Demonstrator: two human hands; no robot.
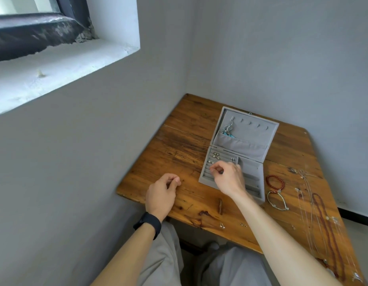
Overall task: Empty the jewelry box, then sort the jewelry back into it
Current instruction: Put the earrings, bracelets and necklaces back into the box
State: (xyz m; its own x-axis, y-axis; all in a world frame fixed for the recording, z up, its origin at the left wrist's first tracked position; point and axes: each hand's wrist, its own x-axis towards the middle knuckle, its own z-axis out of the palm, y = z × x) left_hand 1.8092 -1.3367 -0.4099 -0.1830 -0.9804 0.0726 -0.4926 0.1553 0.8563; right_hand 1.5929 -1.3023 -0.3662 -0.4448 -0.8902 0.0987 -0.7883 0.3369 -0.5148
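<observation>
I'm watching the right hand [226, 178] pinching thumb and forefinger together low over the ring rolls of the open grey velvet jewelry box [253, 172]. I can't tell whether anything is in that pinch, though I'm guessing a stud is being seated. The left hand [161, 193] is lying loosely curled on the worn wooden table [179, 145] beside the box, possibly holding something. The red bead bracelet [274, 176] and long brown bead necklace [323, 215] are lying spread out to the right, waiting for sorting.
</observation>
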